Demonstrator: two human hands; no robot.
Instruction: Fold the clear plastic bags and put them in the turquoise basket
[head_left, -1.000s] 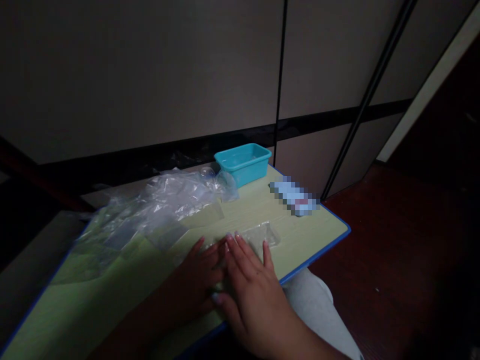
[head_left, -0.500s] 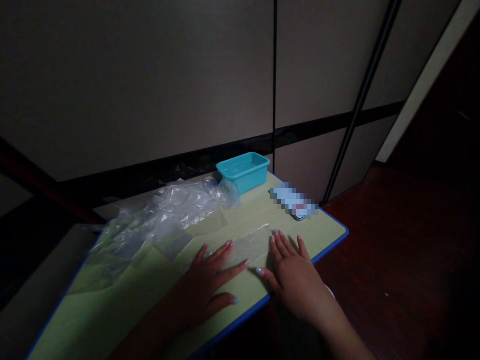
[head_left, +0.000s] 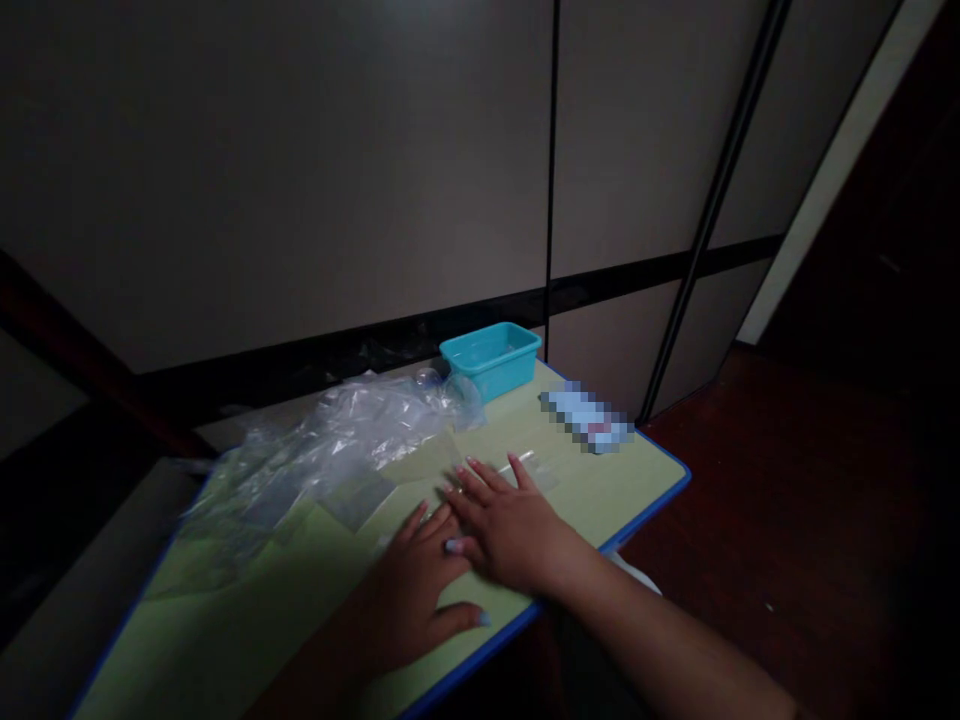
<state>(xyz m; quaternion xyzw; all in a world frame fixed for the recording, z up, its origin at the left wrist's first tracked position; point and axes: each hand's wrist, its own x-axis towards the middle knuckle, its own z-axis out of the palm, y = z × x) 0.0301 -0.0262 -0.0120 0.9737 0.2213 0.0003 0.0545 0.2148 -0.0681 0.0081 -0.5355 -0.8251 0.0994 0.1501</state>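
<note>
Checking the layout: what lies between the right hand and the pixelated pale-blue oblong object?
In the head view, beside the right hand is the exposed end of a clear plastic piece; then bare, pale yellowish tabletop reaches the object.

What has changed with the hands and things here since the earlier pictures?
The right hand first slid rightward, away from the left hand, and has now come back beside it, over the flat clear plastic. Nothing was visibly picked up. The plastic pile and turquoise tub stayed put.

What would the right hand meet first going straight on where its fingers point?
The right hand would probably meet the crumpled heap of clear plastic film first, though depth is unclear.
</note>
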